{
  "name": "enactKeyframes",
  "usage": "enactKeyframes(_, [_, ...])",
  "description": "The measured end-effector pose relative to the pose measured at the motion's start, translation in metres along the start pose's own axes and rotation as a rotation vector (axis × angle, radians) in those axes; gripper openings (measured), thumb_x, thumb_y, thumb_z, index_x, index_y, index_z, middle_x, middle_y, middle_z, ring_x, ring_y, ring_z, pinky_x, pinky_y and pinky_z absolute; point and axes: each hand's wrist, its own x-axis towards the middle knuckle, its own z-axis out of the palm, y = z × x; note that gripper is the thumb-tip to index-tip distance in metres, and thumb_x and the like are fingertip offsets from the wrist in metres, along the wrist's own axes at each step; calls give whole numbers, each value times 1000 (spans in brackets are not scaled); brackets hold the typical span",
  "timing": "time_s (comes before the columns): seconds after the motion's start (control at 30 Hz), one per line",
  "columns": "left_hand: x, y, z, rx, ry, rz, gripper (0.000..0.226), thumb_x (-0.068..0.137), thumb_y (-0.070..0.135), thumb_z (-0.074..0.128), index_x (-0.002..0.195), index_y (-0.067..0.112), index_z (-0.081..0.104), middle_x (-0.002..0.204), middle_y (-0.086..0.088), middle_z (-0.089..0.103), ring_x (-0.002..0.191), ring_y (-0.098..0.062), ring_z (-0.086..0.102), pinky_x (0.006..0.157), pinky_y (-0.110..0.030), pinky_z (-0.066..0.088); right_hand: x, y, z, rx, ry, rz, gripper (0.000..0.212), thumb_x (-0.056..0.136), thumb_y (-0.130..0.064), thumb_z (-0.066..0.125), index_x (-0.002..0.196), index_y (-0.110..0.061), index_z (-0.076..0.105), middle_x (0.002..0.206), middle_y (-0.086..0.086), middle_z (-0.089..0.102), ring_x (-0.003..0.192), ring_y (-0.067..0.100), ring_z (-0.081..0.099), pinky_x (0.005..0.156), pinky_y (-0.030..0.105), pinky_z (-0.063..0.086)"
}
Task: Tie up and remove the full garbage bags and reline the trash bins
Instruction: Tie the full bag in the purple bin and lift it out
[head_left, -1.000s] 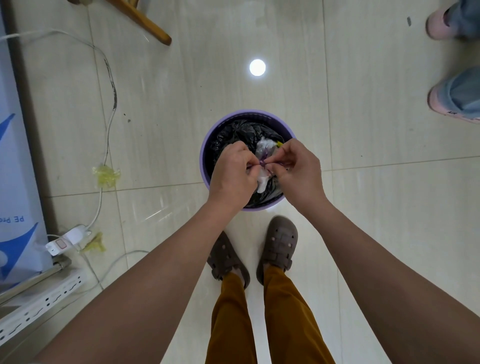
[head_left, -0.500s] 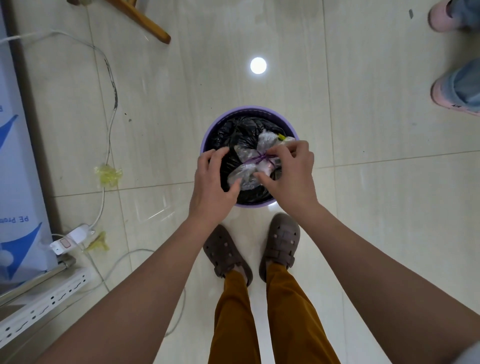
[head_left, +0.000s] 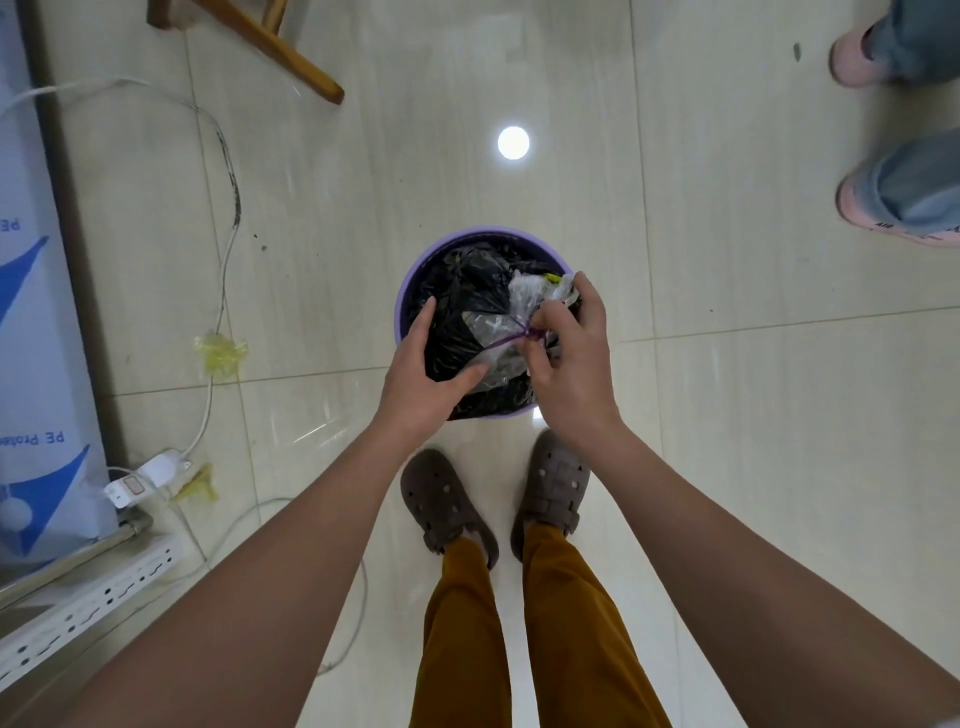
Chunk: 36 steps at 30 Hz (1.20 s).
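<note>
While crinkled black bag fills round bin, right hand pinches string.

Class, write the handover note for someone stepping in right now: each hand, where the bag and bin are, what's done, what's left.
Left hand: open, fingers resting on the black bag.
Right hand: pinching the purple tie at the knot on the clear bag.
Both bags sit inside the purple bin on the floor.
Done: clear bag looks tied.
Left: tie the black bag, lift it out, reline the bin.
</note>
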Motion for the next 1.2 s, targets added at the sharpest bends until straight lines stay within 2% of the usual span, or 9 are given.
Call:
enactKeyframes(0.2, [-33,44,-10,-120,25,-7,87,82,34,75,149,45,20,151,12,36,137,-10,37,110,-43,39,-12,-39,-27,24,58,7,22,89,0,59,87,-21,51,157,11,19,121,-29,18,87,-3,33])
enactKeyframes(0.33, [-57,76,-22,-159,17,2,82,81,31,77,147,40,29,148,12,40,133,-10,42,107,-39,43,-28,-71,-51,49,63,22,22,90,-1,60,87,-21,51,157,10,19,115,-38,9,91,4,38])
enactKeyframes(0.4, [-71,91,-31,-150,16,14,77,79,31,78,142,41,35,142,13,45,126,-4,45,99,-25,48,-38,-88,-64,59,62,33,19,89,-3,61,88,-20,52,158,8,18,118,-33,16,92,9,39])
enactKeyframes(0.5, [-89,114,-44,-115,-8,53,70,77,32,80,134,43,41,131,15,52,117,1,51,76,-7,48,-48,-110,-84,48,78,21,14,88,-3,64,89,-14,56,157,10,20,114,-34,19,86,-4,31])
enactKeyframes(0.67, [-120,149,-59,-110,-50,88,63,76,32,80,124,49,44,123,15,56,111,-1,56,70,-11,51,-71,-145,-115,64,158,-24,14,85,4,63,87,-9,58,153,18,26,107,-40,20,82,-8,27])
enactKeyframes(0.83, [-158,179,-70,-73,-108,173,61,80,26,76,128,45,44,128,11,52,115,-6,55,81,-17,53,-108,-184,-143,70,275,-21,29,85,1,65,82,-25,52,153,15,27,114,-38,14,84,-8,26])
enactKeyframes(0.93, [-186,198,-77,-42,-151,243,62,79,27,77,129,43,44,134,8,48,118,-9,54,86,-21,53,-139,-205,-161,98,342,16,39,86,-3,66,79,-36,47,154,8,26,129,-28,9,86,-7,24])
enactKeyframes(1.1, [-237,234,-78,-16,-281,327,65,78,22,78,132,36,46,133,9,52,120,-9,54,95,-32,52,-197,-234,-193,139,493,81,39,85,-2,68,78,-35,48,153,9,28,137,-4,15,86,-8,20])
enactKeyframes(1.2, [-266,255,-70,61,-354,376,67,75,24,80,132,35,47,129,9,55,117,-9,56,97,-39,52,-236,-246,-215,155,589,111,39,84,-3,68,77,-36,48,153,8,29,136,-8,14,88,-8,19])
